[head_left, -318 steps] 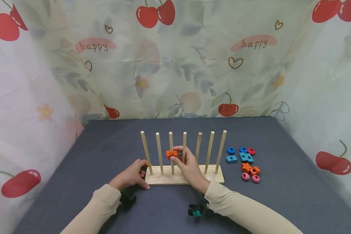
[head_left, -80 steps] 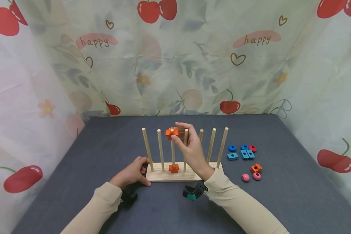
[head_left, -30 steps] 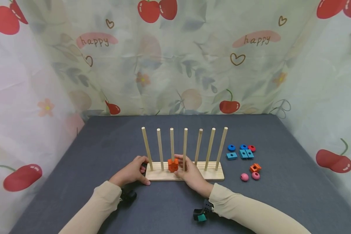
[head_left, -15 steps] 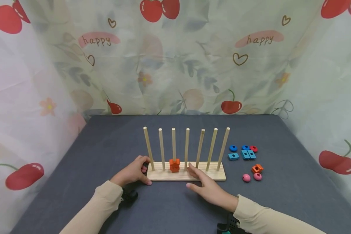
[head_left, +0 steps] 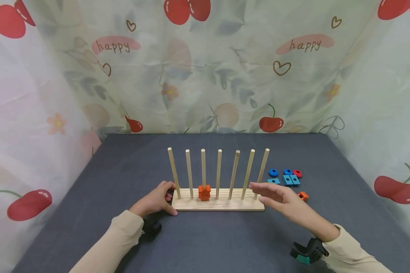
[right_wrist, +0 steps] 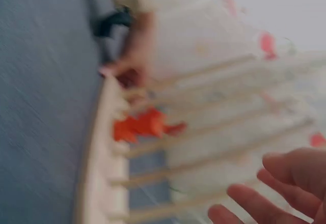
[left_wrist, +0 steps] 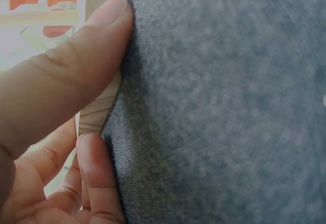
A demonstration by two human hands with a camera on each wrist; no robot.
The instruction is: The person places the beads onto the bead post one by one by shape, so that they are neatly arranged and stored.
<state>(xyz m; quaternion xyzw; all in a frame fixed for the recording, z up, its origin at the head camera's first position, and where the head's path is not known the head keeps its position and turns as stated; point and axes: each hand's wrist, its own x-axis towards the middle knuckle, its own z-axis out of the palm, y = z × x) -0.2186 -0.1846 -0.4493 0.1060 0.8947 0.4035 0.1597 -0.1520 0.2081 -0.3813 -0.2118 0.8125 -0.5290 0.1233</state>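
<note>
Backdrop (head_left: 205, 68): pale cloth printed with cherries, hearts and "happy" is hung behind a dark grey tabletop (head_left: 205, 239).
Left hand (head_left: 157, 199): the left end of the peg stand (head_left: 215, 204) is clamped between thumb and fingers.
Peg stand: set mid-table, it is made of pale wood, grain showing on the long flat base, with seven slim round pegs in a row.
Orange pieces (head_left: 204, 192): threaded on the third peg from the left, they are stacked low at the base, with star-like points; their exact number cannot be told.
Right hand (head_left: 287, 201): nothing is held; its fingers are extended, thumb apart, by the stand's right end, and the last peg's foot is partly covered.
Right of the stand: blue rings (head_left: 273, 173), light-blue blocks (head_left: 291, 180), a red ring (head_left: 297, 173) and a loose orange block (head_left: 303, 196), partly hidden by the right hand, are laid out.
Left wrist view: the orange pieces are cut off at the top.
Right wrist view: everything is blurred.
</note>
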